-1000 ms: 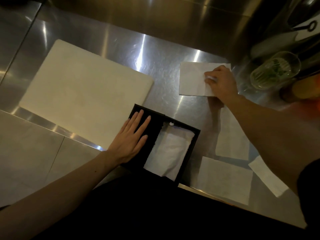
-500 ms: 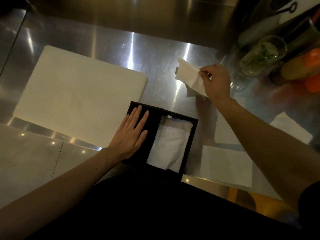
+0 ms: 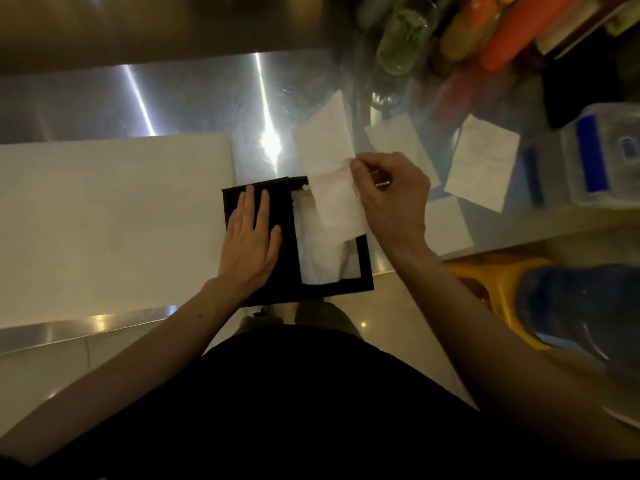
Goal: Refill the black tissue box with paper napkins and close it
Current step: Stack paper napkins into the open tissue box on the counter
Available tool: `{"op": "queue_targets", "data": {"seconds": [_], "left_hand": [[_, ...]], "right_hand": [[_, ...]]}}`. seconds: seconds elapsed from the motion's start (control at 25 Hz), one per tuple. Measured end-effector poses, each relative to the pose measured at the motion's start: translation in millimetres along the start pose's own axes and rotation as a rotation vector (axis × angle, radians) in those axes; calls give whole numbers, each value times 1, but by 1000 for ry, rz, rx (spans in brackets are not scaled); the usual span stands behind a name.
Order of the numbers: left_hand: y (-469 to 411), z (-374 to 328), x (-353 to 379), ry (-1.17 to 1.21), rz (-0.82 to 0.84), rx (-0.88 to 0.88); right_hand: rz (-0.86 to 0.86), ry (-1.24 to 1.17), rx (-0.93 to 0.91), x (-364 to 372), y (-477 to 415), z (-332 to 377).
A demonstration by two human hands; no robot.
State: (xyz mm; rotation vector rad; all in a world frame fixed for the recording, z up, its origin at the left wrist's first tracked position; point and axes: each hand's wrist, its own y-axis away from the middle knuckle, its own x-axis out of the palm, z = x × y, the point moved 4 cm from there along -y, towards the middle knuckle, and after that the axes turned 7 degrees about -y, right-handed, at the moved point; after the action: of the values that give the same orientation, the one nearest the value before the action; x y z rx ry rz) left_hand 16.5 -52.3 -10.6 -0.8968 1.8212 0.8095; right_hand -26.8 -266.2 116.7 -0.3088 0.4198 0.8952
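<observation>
L hand (image 3: 250,244) flat, fingers spread, on black tissue box (image 3: 280,216) at table (image 3: 194,98) edge; R hand (image 3: 389,199) grip pinching napkin (image 3: 332,174) just over box opening, napkins inside (image 3: 322,258); 3 loose napkins (image 3: 481,164) on table to R

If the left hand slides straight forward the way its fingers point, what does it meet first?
The left hand lies flat on the black tissue box, fingers pointing away from the person. Ahead comes the box's far edge, then bare steel counter. The way looks free as far as visible.
</observation>
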Motion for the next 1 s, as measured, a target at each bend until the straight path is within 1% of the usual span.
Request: {"op": "queue_targets", "data": {"seconds": [0.12,0.28,0.44,0.48,0.56,0.64,0.72,0.76,0.84,0.92,1.0], "left_hand": [[0,3,-1,16,-6,27],[1,3,-1,14,-10,36],[1,3,-2,10,-7,40],[2,3,-3,8,-10,40],[2,3,-3,11,-12,37],[3,3,-3,13,-17,32],[3,3,-3,12,-15,31],[2,3,-3,9,-8,32],[1,3,-3,2,0,32],[1,4,-2,0,7,37],[1,5,-1,-2,16,37]], "right_hand": [[-20,57,112,6,44,-7],[38,225,188,31,74,-35],[289,495,209,54,83,-53],[320,552,190,57,85,-54],[297,612,108,59,87,-51],[226,590,-31,64,87,-44],[225,530,-132,75,80,-39],[274,515,-144,82,76,-42],[425,531,-144,95,67,-55],[562,623,-137,102,66,-73],[657,741,-90,104,70,-88]]}}
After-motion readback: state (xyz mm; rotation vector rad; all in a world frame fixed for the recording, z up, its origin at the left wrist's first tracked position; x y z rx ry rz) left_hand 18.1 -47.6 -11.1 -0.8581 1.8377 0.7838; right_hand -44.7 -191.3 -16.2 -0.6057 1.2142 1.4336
